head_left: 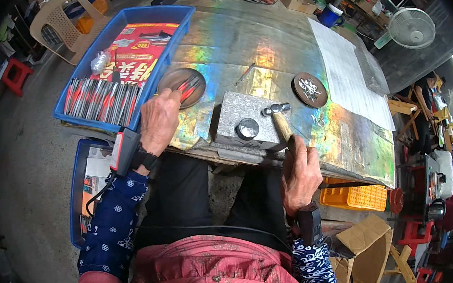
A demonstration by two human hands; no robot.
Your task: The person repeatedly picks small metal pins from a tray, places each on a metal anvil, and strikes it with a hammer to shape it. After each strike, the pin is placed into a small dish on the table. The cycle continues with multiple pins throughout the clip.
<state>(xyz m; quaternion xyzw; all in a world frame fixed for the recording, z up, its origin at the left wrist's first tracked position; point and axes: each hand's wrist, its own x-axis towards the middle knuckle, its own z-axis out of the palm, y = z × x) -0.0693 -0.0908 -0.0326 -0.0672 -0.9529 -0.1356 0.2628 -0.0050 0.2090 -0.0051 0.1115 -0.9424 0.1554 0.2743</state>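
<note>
My right hand (301, 175) is wrapped round the wooden handle of a ball-peen hammer (281, 124). The hammer's steel head rests over a speckled grey block (236, 109) at the table's near edge. A small round dark-rimmed container (247, 128) with a shiny top sits on that block. My left hand (160, 120) is at the near-left rim of a round brown dish (178, 74), fingers curled together; whatever is between the fingertips is hidden. Slim red and grey pieces (190, 86) lie in the dish beside the fingers. Farther back, a thin dark-and-red piece (245, 74) lies on the table.
A blue tray (187, 19) on the left holds a row of slim grey-and-red pieces (102, 101) and red printed paper. Right of the block stands a brown dish (317, 101) of small silvery bits. White sheets (346, 71), a fan (411, 27) and a yellow crate (354, 195) are rightward.
</note>
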